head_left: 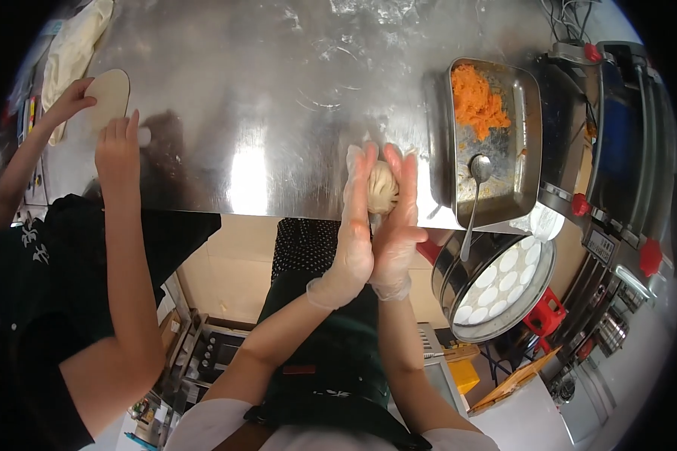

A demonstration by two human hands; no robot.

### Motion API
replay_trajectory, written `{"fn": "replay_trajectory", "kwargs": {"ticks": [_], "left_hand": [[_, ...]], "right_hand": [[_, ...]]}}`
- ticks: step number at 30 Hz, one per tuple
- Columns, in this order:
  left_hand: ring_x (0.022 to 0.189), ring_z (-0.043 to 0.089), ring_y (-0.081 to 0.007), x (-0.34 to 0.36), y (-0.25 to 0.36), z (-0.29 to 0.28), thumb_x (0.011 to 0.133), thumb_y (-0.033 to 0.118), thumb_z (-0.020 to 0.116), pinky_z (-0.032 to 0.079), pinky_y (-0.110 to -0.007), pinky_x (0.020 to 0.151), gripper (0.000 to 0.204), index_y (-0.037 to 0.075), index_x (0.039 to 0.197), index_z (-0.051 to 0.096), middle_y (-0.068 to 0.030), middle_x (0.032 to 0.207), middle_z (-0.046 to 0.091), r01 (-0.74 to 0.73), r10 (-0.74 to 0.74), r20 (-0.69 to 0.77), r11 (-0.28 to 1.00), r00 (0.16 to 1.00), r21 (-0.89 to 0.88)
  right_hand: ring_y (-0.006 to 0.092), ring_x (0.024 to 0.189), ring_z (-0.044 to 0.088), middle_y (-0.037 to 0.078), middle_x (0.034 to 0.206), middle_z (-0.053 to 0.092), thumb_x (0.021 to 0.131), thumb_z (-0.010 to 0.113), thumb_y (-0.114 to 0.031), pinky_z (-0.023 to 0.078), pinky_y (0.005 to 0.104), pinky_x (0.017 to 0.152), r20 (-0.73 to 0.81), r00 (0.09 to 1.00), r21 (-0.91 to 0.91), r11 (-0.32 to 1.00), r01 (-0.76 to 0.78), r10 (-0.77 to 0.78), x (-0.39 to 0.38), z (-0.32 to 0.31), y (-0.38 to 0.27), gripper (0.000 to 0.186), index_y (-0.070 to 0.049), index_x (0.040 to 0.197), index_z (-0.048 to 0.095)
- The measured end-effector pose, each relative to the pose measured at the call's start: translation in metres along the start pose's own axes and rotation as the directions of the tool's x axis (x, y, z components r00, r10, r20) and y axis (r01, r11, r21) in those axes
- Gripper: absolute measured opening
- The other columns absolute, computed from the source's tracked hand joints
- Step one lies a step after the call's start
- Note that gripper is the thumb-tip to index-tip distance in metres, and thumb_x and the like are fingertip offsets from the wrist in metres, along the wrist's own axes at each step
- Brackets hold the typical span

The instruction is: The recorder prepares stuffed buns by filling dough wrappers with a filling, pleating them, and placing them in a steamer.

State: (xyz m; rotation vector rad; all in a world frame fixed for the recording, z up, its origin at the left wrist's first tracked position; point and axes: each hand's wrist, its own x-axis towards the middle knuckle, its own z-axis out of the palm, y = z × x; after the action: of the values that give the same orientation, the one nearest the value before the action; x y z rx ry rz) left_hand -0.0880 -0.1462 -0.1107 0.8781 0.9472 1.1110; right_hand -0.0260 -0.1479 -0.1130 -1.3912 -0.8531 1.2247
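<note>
A pale, pleated dough bun (384, 188) stands at the table's front edge, held between my two palms. My left hand (353, 233) presses along its left side with the fingers stretched forward. Against the other side lies my right hand (400, 240), its thumb out to the right. Both hands wear clear plastic gloves. Parts of the bun's sides are hidden behind the fingers. To the right is a metal tray (496, 188) with shredded orange filling (475, 101), likely carrot, at its far end. A metal spoon (475, 199) rests in it, handle over the near rim.
The steel table (226, 113) bears flour smears. At the left, a co-worker's hands (116, 150) handle a flat dough sheet (109, 98) beside a cream cloth (71, 52). Below the tray, a round steamer (450, 274) holds several white paper rounds (502, 282), near a red stool (545, 314).
</note>
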Motion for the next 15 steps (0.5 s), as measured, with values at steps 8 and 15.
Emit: {"fn": "replay_trajectory", "kwargs": {"ticks": [8, 15], "left_hand": [[0.149, 0.001, -0.0310, 0.003, -0.014, -0.010, 0.090, 0.076, 0.015, 0.002, -0.044, 0.119, 0.100, -0.001, 0.153, 0.000, -0.0216, 0.160, 0.005, 0.012, -0.013, 0.015, 0.996, 1.000, 0.089], [0.149, 0.001, -0.0317, 0.007, -0.015, -0.012, 0.092, 0.074, 0.014, 0.002, -0.042, 0.119, 0.098, -0.002, 0.153, 0.003, -0.0208, 0.160, 0.006, 0.011, -0.012, 0.012, 0.996, 1.000, 0.085]], "right_hand": [[0.0296, 0.144, 0.025, 0.019, 0.155, 0.028, 0.083, 0.018, -0.082, 0.018, 0.0425, 0.118, 0.039, 0.986, 0.045, 0.986, 0.157, -0.159, 0.000, 0.000, 0.015, 0.104, -0.005, 0.154, 0.016], [0.0299, 0.144, 0.023, 0.021, 0.154, 0.028, 0.085, 0.018, -0.080, 0.016, 0.0417, 0.119, -0.031, 0.995, -0.026, 0.995, 0.099, -0.099, -0.004, 0.007, 0.014, 0.103, -0.001, 0.153, 0.017]]}}
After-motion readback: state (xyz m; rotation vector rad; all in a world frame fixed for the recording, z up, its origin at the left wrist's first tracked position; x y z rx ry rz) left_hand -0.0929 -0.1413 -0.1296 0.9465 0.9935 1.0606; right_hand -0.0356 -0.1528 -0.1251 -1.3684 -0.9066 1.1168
